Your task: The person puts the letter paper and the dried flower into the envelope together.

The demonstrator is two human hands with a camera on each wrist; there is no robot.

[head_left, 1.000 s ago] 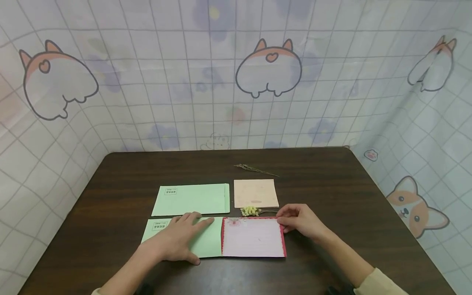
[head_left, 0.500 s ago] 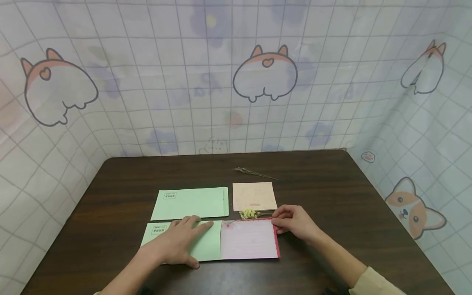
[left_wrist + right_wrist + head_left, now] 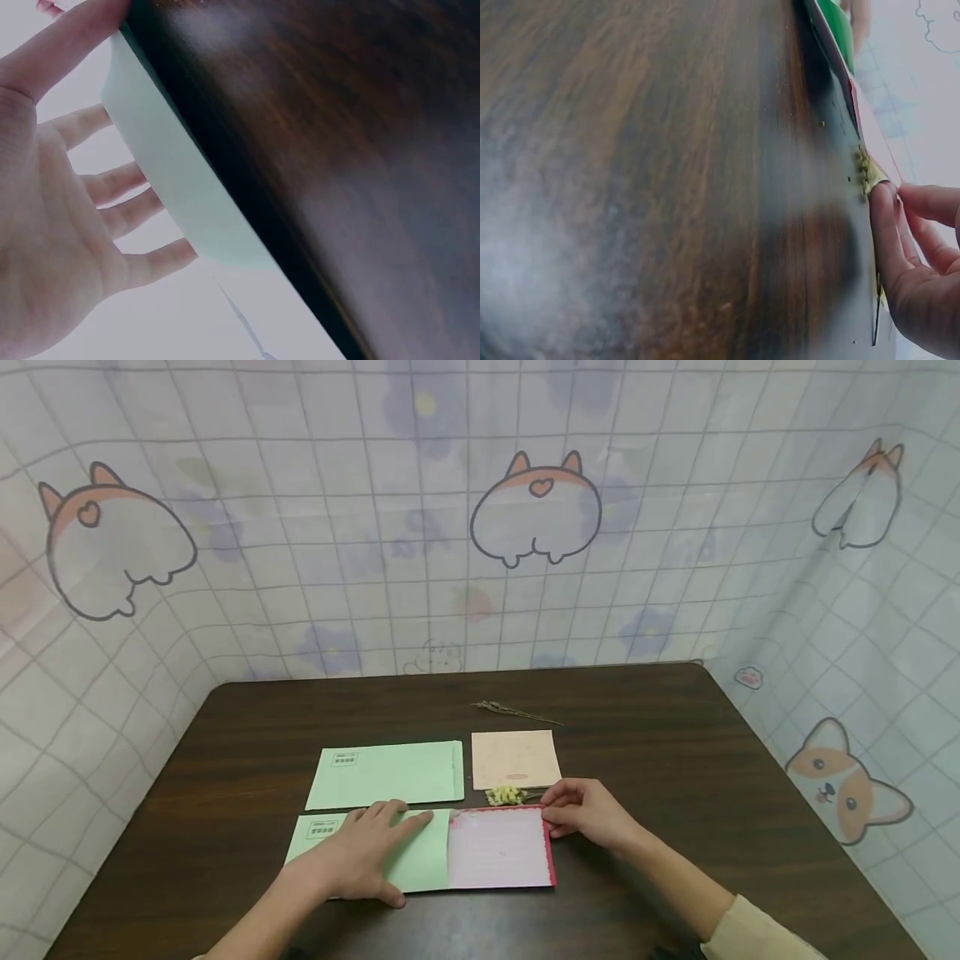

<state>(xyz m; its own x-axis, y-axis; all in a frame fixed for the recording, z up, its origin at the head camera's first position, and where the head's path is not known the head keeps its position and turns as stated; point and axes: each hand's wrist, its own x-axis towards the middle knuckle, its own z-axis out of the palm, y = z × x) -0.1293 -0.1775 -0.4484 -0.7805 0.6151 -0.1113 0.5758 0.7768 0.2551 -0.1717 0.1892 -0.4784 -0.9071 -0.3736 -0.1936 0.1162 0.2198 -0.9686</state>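
Card (image 3: 498, 856), single, pale with red edging, lies partly hidden at the mouth of the near envelope (image 3: 423, 864), apparently inside. The right hand (image 3: 590, 818) pinches its far right corner; the left hand (image 3: 365, 852) rests spread on that envelope. A slanted push could snag and crease it. Beyond, on the surface (image 3: 645, 735): the far envelope (image 3: 386, 777), making two; one beige square (image 3: 514, 758); one yellow flower (image 3: 506, 796); one brown sprig (image 3: 517, 712).

Behind the front envelope (image 3: 422, 858), from which a sheet (image 3: 498, 852) juts right, lies the rear envelope (image 3: 385, 777), left of a card (image 3: 515, 760).
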